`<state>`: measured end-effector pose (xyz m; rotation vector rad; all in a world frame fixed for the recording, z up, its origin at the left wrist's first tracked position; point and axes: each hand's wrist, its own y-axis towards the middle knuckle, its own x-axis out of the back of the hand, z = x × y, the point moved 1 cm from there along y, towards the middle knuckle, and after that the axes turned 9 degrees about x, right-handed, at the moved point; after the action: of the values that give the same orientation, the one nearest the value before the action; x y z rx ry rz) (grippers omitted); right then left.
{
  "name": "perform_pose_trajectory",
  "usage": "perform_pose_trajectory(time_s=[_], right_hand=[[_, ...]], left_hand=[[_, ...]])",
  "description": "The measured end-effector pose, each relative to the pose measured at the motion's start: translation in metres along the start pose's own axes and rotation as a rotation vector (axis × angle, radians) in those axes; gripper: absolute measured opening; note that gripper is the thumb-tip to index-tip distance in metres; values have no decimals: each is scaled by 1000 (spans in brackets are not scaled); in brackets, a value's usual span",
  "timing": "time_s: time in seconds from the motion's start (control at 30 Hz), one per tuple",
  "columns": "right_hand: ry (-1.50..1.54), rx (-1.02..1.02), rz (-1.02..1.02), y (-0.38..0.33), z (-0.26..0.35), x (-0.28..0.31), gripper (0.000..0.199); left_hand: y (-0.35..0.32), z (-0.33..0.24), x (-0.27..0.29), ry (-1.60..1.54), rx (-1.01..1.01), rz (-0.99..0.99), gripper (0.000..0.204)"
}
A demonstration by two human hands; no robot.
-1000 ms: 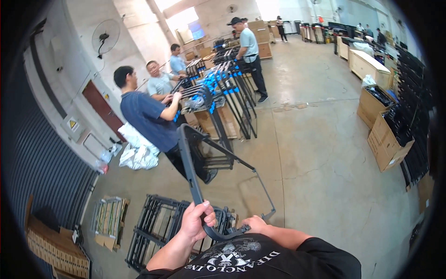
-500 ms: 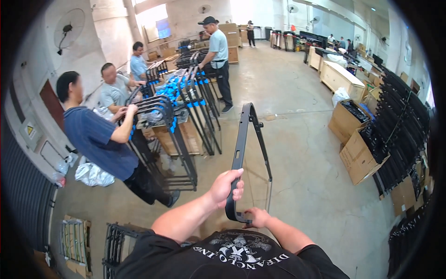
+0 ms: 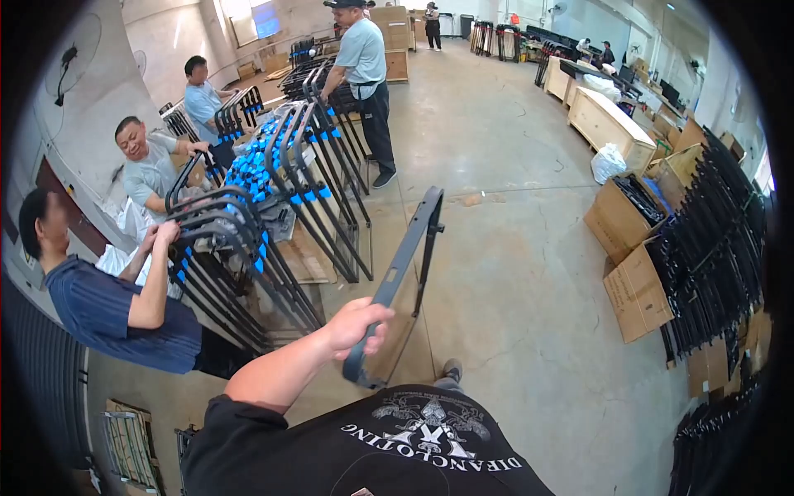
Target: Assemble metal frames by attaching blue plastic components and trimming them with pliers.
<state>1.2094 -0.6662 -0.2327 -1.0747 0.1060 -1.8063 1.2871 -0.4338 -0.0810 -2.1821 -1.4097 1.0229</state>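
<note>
My left hand (image 3: 357,328) is closed around the side bar of a black metal tube frame (image 3: 403,252) with rounded corners and a slot in its flat face. The frame is held tilted in front of me, its upper end leaning away and to the right. Its lower corner is close to my black shirt (image 3: 430,446). I do not see my right hand. To the left, several similar black frames (image 3: 281,256) with blue pieces on them stand in a row against a wooden crate.
Three co-workers stand around blue parts (image 3: 252,161) on the left; another person (image 3: 364,74) in a cap stands behind the frames. Open cardboard boxes (image 3: 633,298), stacked black bars (image 3: 715,240) and a long wooden crate (image 3: 608,132) line the right. Concrete floor (image 3: 513,273) runs between.
My right hand has let go of the frame's lower end and left the view. My left hand and the frame have shifted left; the row of frames looks nearer.
</note>
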Motion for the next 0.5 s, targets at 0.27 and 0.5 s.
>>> perform_pose_trajectory(time_s=[0.27,0.5], right_hand=[[-844,489,319,310,-328,140,29],[441,121,-14,598,-5,159,17]], left_hand=[[73,-129,22,-14,29,-252,17],[118,-228,71,-25,-11,-471,15]])
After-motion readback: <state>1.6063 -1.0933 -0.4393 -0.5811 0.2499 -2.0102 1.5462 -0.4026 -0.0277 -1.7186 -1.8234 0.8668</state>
